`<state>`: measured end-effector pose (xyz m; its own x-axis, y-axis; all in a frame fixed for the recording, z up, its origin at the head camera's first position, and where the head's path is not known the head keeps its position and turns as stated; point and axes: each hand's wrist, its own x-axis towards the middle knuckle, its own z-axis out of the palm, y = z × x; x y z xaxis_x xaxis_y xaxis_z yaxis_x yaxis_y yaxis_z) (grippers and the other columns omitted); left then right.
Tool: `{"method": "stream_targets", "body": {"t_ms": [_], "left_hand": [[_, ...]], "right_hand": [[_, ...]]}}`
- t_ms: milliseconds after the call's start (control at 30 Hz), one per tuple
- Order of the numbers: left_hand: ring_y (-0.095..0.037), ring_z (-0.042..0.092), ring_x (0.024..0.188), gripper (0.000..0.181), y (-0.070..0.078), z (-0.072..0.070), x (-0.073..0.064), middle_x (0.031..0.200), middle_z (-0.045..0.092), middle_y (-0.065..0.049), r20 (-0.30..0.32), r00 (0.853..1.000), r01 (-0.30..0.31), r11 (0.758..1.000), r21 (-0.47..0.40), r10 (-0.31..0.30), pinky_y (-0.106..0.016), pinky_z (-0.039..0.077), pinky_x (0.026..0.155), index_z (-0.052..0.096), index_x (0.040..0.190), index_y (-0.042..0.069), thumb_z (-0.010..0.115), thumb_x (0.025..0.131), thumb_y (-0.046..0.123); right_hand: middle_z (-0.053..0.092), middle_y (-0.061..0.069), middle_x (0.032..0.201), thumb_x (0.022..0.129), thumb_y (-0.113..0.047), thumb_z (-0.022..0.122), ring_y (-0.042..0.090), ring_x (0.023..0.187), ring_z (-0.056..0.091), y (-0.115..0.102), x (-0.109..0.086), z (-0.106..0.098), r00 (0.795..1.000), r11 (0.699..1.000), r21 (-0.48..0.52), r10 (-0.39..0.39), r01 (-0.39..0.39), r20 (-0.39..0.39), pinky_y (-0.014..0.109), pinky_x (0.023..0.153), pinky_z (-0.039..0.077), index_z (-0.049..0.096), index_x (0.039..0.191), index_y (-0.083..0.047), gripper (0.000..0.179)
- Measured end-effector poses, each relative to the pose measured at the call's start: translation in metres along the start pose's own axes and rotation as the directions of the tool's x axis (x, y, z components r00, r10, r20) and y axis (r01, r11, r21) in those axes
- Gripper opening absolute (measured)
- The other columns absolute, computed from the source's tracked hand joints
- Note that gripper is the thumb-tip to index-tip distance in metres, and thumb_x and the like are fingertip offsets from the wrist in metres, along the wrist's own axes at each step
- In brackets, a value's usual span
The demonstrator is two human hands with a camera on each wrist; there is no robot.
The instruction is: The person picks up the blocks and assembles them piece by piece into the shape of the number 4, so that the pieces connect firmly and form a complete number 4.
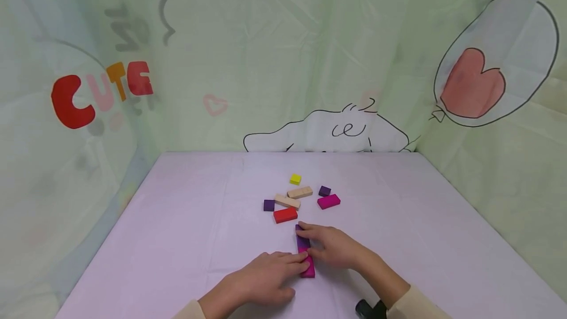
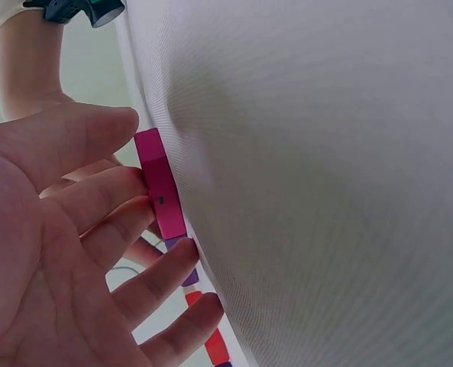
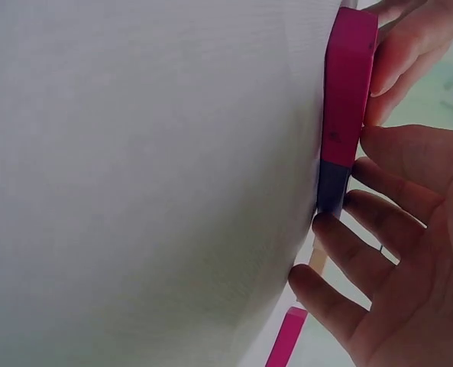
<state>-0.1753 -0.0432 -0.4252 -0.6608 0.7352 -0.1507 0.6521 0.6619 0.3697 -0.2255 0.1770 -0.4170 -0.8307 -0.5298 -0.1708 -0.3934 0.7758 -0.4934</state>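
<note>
A magenta block (image 1: 308,271) and a purple block (image 1: 302,242) lie end to end on the table, in one line running away from me. My left hand (image 1: 267,277) reaches in from the left, its extended fingertips touching the magenta block. From the right, my right hand (image 1: 334,247) lays its fingers at the purple block, with the thumb by the place where the two blocks meet. In the right wrist view the right thumb touches the side of the magenta block (image 3: 350,92), and its fingers lie loosely along the purple block (image 3: 333,183).
Beyond the hands lie a red block (image 1: 285,215), two plain wooden blocks (image 1: 299,192), two small dark purple blocks (image 1: 268,205), another magenta block (image 1: 329,202) and a small yellow block (image 1: 295,179). Printed curtains stand behind and beside the pale table (image 1: 186,210).
</note>
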Motion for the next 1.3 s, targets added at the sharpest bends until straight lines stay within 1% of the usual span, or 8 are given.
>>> {"method": "stream_targets", "body": {"t_ms": [100, 300, 367, 533, 833, 1067, 1300], "left_hand": [[-0.014, 0.044, 0.147, 0.060, 0.001, 0.000, 0.000, 0.161, 0.043, 0.015, -0.001, 1.000, 0.001, 1.000, -0.004, -0.001, -0.047, 0.049, 0.109, 0.051, 0.153, 0.029, 0.066, 0.095, 0.029], [-0.014, 0.044, 0.147, 0.059, 0.001, 0.001, -0.001, 0.161, 0.044, 0.012, -0.020, 1.000, -0.004, 1.000, 0.009, 0.004, -0.046, 0.049, 0.108, 0.053, 0.152, 0.028, 0.066, 0.095, 0.029], [-0.014, 0.044, 0.147, 0.059, 0.001, 0.001, -0.002, 0.161, 0.044, 0.013, -0.024, 1.000, -0.001, 1.000, 0.014, 0.002, -0.046, 0.049, 0.108, 0.053, 0.152, 0.028, 0.066, 0.095, 0.029], [-0.014, 0.044, 0.147, 0.059, 0.001, 0.002, -0.002, 0.161, 0.044, 0.013, -0.027, 1.000, 0.000, 1.000, 0.014, 0.001, -0.046, 0.049, 0.108, 0.053, 0.152, 0.028, 0.067, 0.095, 0.030], [-0.014, 0.045, 0.146, 0.061, -0.001, 0.003, 0.000, 0.161, 0.043, 0.014, -0.023, 1.000, -0.001, 1.000, 0.025, 0.001, -0.045, 0.049, 0.109, 0.052, 0.153, 0.029, 0.067, 0.094, 0.029], [-0.014, 0.046, 0.146, 0.062, 0.002, 0.001, -0.001, 0.162, 0.044, 0.012, -0.028, 1.000, -0.001, 1.000, 0.028, 0.002, -0.044, 0.049, 0.109, 0.051, 0.153, 0.027, 0.068, 0.093, 0.028], [-0.014, 0.046, 0.145, 0.063, 0.004, 0.001, -0.002, 0.161, 0.045, 0.011, -0.030, 1.000, -0.004, 1.000, 0.012, 0.004, -0.044, 0.049, 0.108, 0.051, 0.153, 0.026, 0.069, 0.092, 0.030]], "right_hand": [[0.052, 0.009, 0.157, 0.094, -0.018, 0.074, 0.036, 0.147, 0.046, -0.001, -0.003, 0.000, 1.000, 1.000, -0.012, -0.009, 0.009, 0.002, 0.058, 0.114, 0.042, 0.061, 0.144, -0.012, 0.052], [0.051, 0.008, 0.157, 0.091, -0.020, 0.077, 0.037, 0.148, 0.045, -0.002, -0.010, 0.001, 1.000, 1.000, 0.020, 0.001, -0.001, 0.013, 0.061, 0.113, 0.042, 0.061, 0.145, -0.012, 0.056], [0.051, 0.009, 0.157, 0.091, -0.021, 0.077, 0.037, 0.147, 0.045, -0.002, -0.011, 0.001, 1.000, 1.000, 0.017, -0.006, 0.006, 0.011, 0.061, 0.113, 0.042, 0.061, 0.145, -0.012, 0.057], [0.051, 0.009, 0.157, 0.092, -0.021, 0.076, 0.037, 0.147, 0.045, -0.001, -0.012, 0.002, 1.000, 1.000, 0.000, -0.026, 0.026, 0.006, 0.060, 0.113, 0.042, 0.060, 0.145, -0.011, 0.056], [0.051, 0.009, 0.158, 0.095, -0.021, 0.074, 0.037, 0.147, 0.045, 0.003, -0.011, 0.003, 0.999, 0.999, 0.013, -0.045, 0.045, 0.008, 0.060, 0.114, 0.041, 0.060, 0.146, -0.011, 0.053], [0.049, 0.009, 0.160, 0.096, -0.021, 0.073, 0.038, 0.148, 0.043, 0.005, -0.011, 0.002, 0.999, 0.999, 0.036, -0.042, 0.041, 0.019, 0.060, 0.114, 0.041, 0.059, 0.147, -0.012, 0.054], [0.049, 0.007, 0.160, 0.097, -0.022, 0.072, 0.037, 0.149, 0.043, 0.005, -0.013, 0.004, 0.999, 0.999, 0.027, -0.043, 0.043, 0.025, 0.060, 0.114, 0.040, 0.059, 0.147, -0.012, 0.053]]}}
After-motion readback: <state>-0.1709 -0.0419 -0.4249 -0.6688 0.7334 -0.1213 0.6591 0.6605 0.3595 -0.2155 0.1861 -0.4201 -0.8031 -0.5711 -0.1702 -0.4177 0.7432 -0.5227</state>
